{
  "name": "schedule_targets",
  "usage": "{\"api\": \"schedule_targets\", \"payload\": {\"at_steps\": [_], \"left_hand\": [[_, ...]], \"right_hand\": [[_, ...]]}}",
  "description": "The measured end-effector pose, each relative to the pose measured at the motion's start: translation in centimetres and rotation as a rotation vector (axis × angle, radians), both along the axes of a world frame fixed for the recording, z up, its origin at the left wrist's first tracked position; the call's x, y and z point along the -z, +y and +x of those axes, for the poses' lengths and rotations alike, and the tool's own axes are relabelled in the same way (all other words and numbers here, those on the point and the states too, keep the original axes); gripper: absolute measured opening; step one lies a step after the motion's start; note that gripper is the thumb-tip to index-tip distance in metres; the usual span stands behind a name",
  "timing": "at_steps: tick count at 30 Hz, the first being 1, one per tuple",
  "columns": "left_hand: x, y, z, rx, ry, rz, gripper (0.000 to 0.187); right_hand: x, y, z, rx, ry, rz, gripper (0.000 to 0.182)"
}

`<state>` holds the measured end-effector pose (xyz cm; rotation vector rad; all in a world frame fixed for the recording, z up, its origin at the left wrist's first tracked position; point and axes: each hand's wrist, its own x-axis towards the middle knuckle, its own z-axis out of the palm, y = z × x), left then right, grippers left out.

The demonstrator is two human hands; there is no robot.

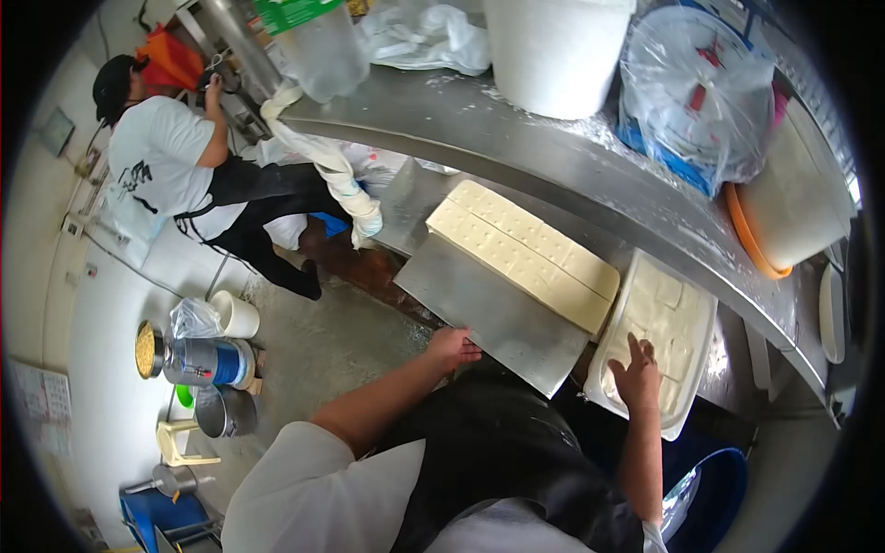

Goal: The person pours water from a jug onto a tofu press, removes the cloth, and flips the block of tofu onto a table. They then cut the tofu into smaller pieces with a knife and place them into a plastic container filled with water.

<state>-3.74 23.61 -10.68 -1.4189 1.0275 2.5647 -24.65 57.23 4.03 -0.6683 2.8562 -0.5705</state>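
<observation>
My left hand [450, 350] is closed on the near edge of a flat metal sheet [498, 304]. Along the far side of the sheet lies a pale, dimpled slab of tofu [525, 249], with lines cut along and across it. To its right stands a white plastic tub [599, 398] holding cut pale blocks [668, 318] in cloudy liquid. My right hand [638, 373] is over the tub's near part, fingers apart and nothing in its grasp.
A steel shelf [442, 115] runs above the slab, bearing a white bucket [558, 55] and a bag-covered scale [696, 92]. A twisted cloth [323, 157] hangs from its left end. Another person [175, 147] stands at the far left. A blue barrel [728, 498] is at lower right.
</observation>
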Motion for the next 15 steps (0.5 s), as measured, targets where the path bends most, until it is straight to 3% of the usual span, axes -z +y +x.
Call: {"api": "schedule_targets", "payload": {"at_steps": [3,5,11,13,14,15], "left_hand": [[-0.3,0.9,-0.2,0.009,-0.02,-0.065,0.032],[-0.2,1.3,-0.2,0.017,-0.015,-0.093,0.031],[0.5,3.2,-0.4,0.09,-0.034,0.138,0.029],[-0.2,3.5,0.0,0.114,-0.081,0.101,0.029],[-1.0,3.1,0.3,0.113,-0.079,0.107,0.029],[-1.8,2.5,0.5,0.221,-0.154,0.111,0.028]], "right_hand": [[5.2,0.8,-1.2,-0.147,0.057,0.132,0.052],[5.1,0.4,-1.2,-0.148,0.033,0.153,0.051],[3.4,0.8,-0.8,-0.165,0.001,0.171,0.054],[4.9,3.2,-3.2,-0.037,-0.025,-0.155,0.054],[6.8,4.8,-4.9,0.19,-0.016,-0.326,0.054],[6.1,6.1,-6.2,0.308,0.132,-0.27,0.051]]}}
